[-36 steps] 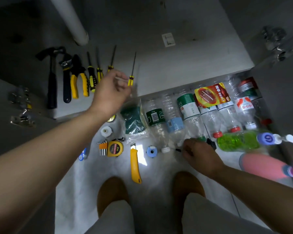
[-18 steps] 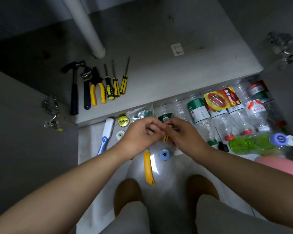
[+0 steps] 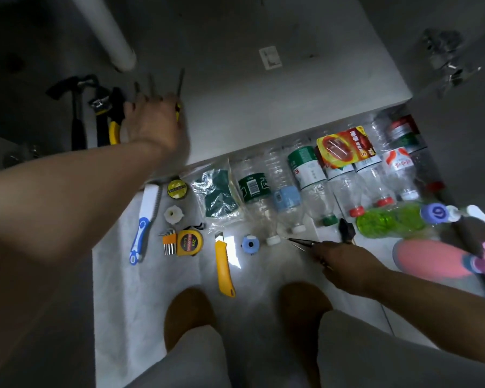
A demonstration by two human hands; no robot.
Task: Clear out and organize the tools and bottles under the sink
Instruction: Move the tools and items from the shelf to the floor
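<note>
My left hand reaches into the under-sink cabinet and grips a yellow-handled screwdriver beside the tool row: hammer, wrench, yellow pliers. The hand hides other screwdrivers in that row. My right hand rests low on the floor and pinches thin pointed metal tools whose tips stick out to the left. Several empty plastic bottles lie side by side along the cabinet's front edge, caps toward me.
On the white floor lie a yellow utility knife, tape measure, hex keys, white-blue brush, tape roll, bagged green sponge, blue cap, green bottle and pink bottle. A drain pipe descends at the back left.
Both hands met over the floor around a small yellow screwdriver. Now my left hand has carried it up into the cabinet, and my right hand has dropped back to the thin tools.
</note>
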